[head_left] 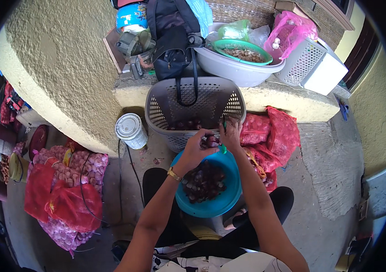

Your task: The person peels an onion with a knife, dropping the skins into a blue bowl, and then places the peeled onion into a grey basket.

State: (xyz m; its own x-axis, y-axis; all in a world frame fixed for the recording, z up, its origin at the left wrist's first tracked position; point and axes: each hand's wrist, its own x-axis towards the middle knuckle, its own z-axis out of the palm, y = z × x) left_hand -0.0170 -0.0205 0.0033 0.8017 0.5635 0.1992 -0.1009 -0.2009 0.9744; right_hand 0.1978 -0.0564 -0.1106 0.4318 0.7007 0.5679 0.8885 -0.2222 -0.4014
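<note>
My left hand (pixel 195 153), with a gold watch on its wrist, is cupped around a few dark red onions (pixel 209 142) just in front of the tall basket. Close beside it, my right hand (pixel 232 134) is closed on a small green tool (pixel 223 148); its kind is not clear, and my fingers hide most of it. Both hands are above the far rim of a round blue basin (pixel 234 192), which holds many red onions (pixel 203 182) between my knees. More onions (pixel 186 124) lie at the bottom of the grey perforated basket (pixel 162 102).
Red mesh sacks of onions (pixel 280 136) lean right of the basket. A lidded white pail (pixel 131 130) stands left of it. Larger bulging sacks (pixel 66 195) lie at the left. On the ledge are a black bag (pixel 170 54) and a pale basin (pixel 243 76) holding a green strainer (pixel 265 59).
</note>
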